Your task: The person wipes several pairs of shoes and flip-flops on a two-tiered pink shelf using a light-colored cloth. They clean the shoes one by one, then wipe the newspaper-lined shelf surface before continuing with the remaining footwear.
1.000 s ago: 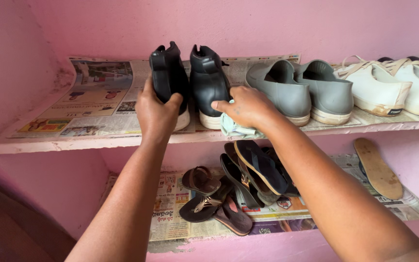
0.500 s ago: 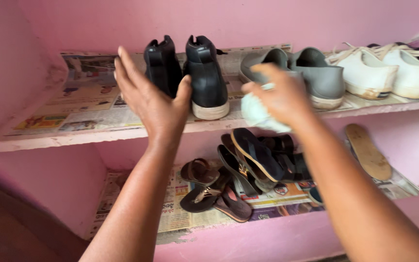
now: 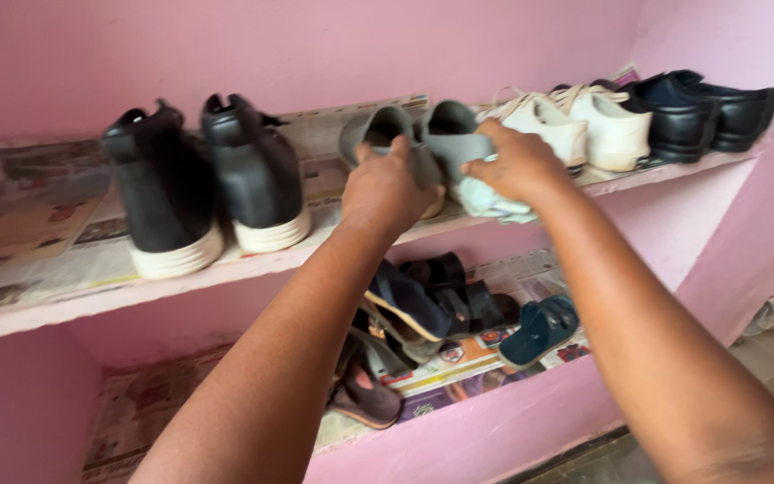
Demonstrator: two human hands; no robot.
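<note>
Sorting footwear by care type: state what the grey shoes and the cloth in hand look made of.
Grey shoes: matte, soft-looking upper, probably canvas or felt; no shine. Cloth in the right hand: pale, crumpled woven fabric, likely cotton. Left hand grips one grey shoe.

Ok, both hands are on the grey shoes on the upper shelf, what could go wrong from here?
The grey shoes stand near the front edge of the upper shelf, so a tug by the left hand might tip one onto the sandals below. The right hand also holds a pale cloth, which may weaken its grip. The newspaper lining could slide with a shoe.
</note>
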